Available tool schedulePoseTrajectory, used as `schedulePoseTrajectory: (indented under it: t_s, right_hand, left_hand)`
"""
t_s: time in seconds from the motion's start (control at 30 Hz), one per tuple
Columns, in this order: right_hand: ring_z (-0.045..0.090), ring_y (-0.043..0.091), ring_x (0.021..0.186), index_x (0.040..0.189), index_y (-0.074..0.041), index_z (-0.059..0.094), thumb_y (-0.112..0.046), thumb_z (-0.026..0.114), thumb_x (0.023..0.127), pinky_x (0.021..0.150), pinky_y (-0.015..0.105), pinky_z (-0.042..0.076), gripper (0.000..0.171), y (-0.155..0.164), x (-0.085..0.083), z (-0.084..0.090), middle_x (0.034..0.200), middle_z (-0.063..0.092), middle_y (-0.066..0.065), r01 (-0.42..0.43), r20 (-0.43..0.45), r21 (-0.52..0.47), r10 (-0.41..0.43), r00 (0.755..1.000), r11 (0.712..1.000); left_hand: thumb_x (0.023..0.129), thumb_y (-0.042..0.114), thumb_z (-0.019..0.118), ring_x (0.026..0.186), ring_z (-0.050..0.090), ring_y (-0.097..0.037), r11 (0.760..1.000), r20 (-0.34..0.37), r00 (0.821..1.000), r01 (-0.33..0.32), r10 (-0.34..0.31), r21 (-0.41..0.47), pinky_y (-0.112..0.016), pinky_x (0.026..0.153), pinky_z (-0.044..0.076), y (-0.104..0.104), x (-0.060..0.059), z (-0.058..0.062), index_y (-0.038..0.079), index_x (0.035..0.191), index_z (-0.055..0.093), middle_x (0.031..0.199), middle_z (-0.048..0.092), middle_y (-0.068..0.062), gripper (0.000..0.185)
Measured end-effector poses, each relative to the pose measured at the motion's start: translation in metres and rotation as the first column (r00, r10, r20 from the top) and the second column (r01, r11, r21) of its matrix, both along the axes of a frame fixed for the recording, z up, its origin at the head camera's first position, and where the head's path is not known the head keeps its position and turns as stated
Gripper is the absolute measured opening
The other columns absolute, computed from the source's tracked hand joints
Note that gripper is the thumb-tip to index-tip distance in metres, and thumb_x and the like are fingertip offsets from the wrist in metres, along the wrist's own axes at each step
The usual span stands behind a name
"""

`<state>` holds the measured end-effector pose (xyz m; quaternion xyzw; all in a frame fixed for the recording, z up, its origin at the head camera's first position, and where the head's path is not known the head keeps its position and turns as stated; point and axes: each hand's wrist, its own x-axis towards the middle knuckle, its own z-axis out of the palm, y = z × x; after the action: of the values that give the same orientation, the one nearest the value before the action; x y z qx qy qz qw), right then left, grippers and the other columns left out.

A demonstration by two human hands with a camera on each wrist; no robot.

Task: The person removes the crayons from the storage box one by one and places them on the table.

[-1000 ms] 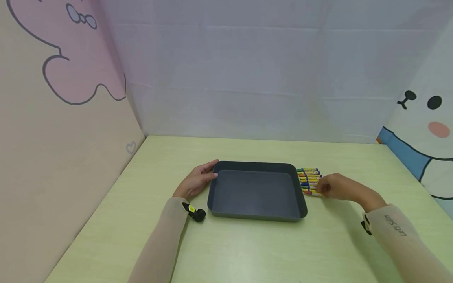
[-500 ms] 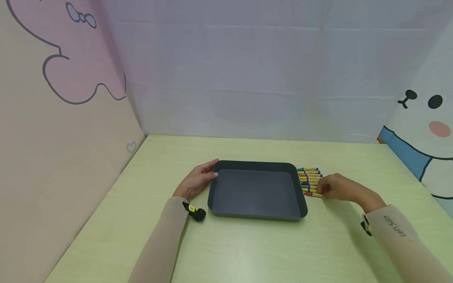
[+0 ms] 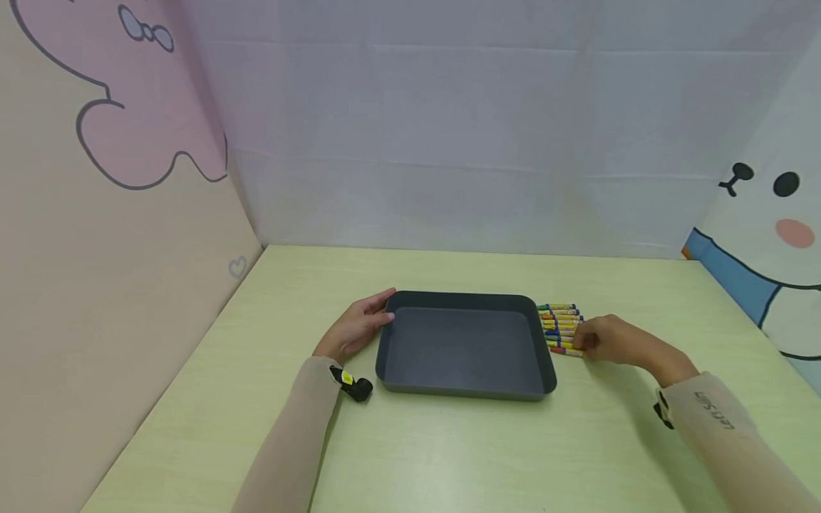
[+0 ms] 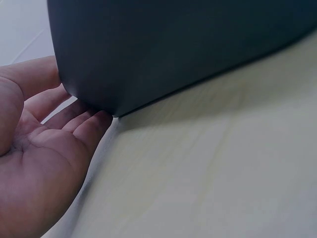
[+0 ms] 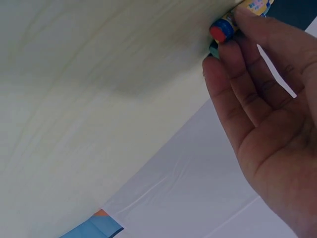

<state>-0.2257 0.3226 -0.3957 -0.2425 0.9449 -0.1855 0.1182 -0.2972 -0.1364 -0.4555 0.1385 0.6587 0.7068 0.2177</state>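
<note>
A dark grey rectangular tray (image 3: pixel 468 349) sits on the table. My left hand (image 3: pixel 354 328) holds its left end near the far corner. In the left wrist view the thumb and fingers meet the outside of the dark tray wall (image 4: pixel 163 49). Along the tray's right side lies a row of several crayons (image 3: pixel 559 320) in yellow wrappers, pointing towards it. My right hand (image 3: pixel 612 340) is at the near end of that row. Its thumb and fingers pinch a crayon (image 5: pixel 222 29) with a red end and blue band. A teal crayon end shows just below, partly hidden by the fingers.
The pale wood table (image 3: pixel 442 456) extends around the tray. A white sheet (image 3: pixel 417 142) hangs behind it, with cartoon-printed panels (image 3: pixel 128 320) at the sides. Each wrist wears a small black camera strap (image 3: pixel 353 385).
</note>
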Motion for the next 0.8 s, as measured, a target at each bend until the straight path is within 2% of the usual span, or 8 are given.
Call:
schedulePoseTrajectory:
  t_s: [0.5, 0.8]
  right_hand:
    - [0.050, 0.005, 0.071, 0.085, -0.009, 0.069, 0.003, 0.071, 0.079, 0.060, 0.025, 0.046, 0.013, 0.0006, -0.0005, 0.0008, 0.080, 0.063, -0.003, -0.001, -0.003, 0.016, 0.001, 1.000, 1.000]
    - [0.050, 0.004, 0.069, 0.087, -0.008, 0.070, -0.001, 0.068, 0.084, 0.059, 0.025, 0.045, 0.008, -0.0025, 0.0004, 0.0057, 0.080, 0.064, -0.004, 0.002, 0.002, 0.004, -0.002, 1.000, 1.000]
  left_hand:
    - [0.095, 0.000, 0.054, 0.150, -0.001, -0.022, 1.000, 0.001, 1.000, -0.012, 0.012, -0.014, -0.040, 0.120, 0.013, 0.0019, -0.0006, 0.0003, 0.009, 0.153, 0.024, 0.163, 0.005, -0.007, 0.065]
    - [0.097, 0.001, 0.052, 0.150, 0.000, -0.022, 0.999, -0.007, 1.000, -0.027, 0.027, -0.032, -0.040, 0.120, 0.014, 0.0028, -0.0005, -0.0018, 0.009, 0.153, 0.026, 0.163, 0.006, -0.008, 0.063]
